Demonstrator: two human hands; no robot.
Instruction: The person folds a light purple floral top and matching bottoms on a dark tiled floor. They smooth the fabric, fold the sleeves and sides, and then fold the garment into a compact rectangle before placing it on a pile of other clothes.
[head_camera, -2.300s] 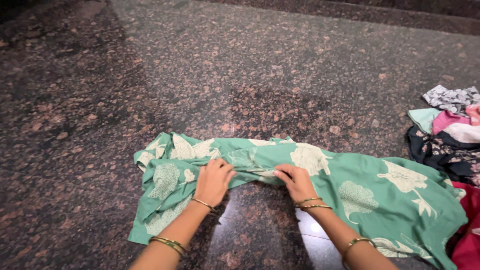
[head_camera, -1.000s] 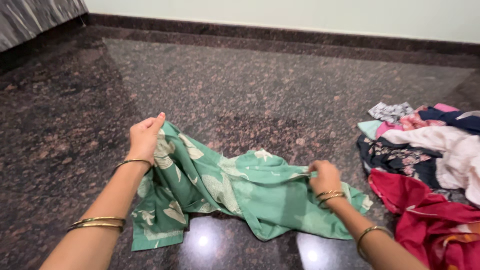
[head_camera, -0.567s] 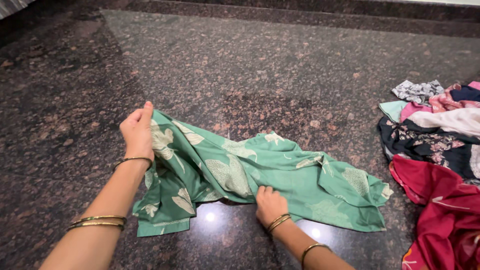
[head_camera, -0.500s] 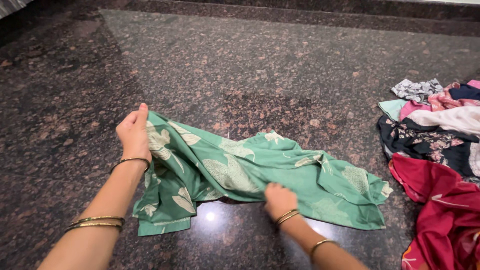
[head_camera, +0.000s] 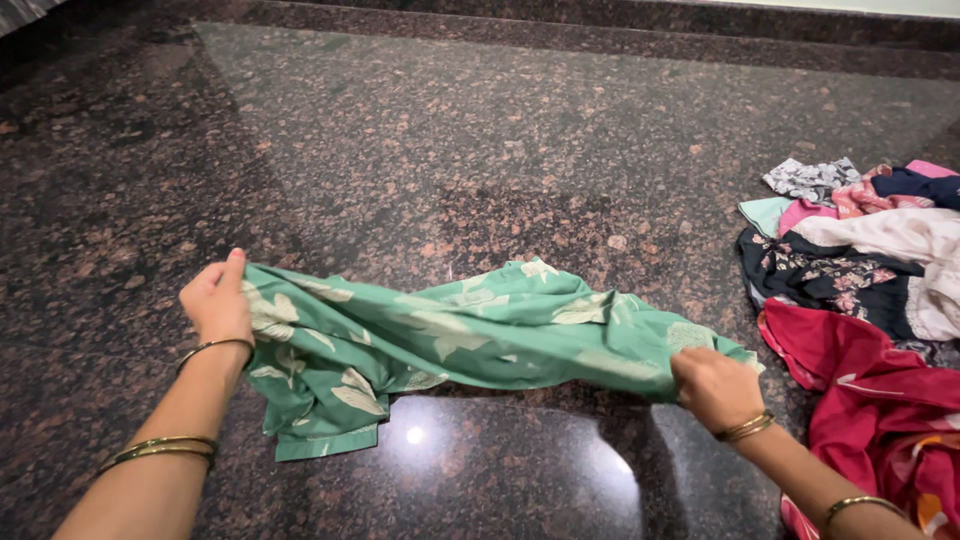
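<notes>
A green cloth (head_camera: 470, 335) with pale leaf prints stretches across the dark granite floor (head_camera: 450, 130). My left hand (head_camera: 218, 298) grips its left end and holds that end a little off the floor. At the other end my right hand (head_camera: 712, 385) is closed on the cloth's right edge. The cloth hangs taut between the two hands, and a loose fold droops below my left hand. Both wrists and forearms wear gold bangles.
A pile of clothes (head_camera: 860, 250) lies at the right: a dark floral piece, pink and white garments, a patterned grey one. A red cloth (head_camera: 880, 400) lies closest to my right arm. A raised stone step (head_camera: 600, 35) runs along the far edge.
My right hand has slid from the cloth's middle to its right end and gripped it. The cloth is now pulled taut and lifted between both hands.
</notes>
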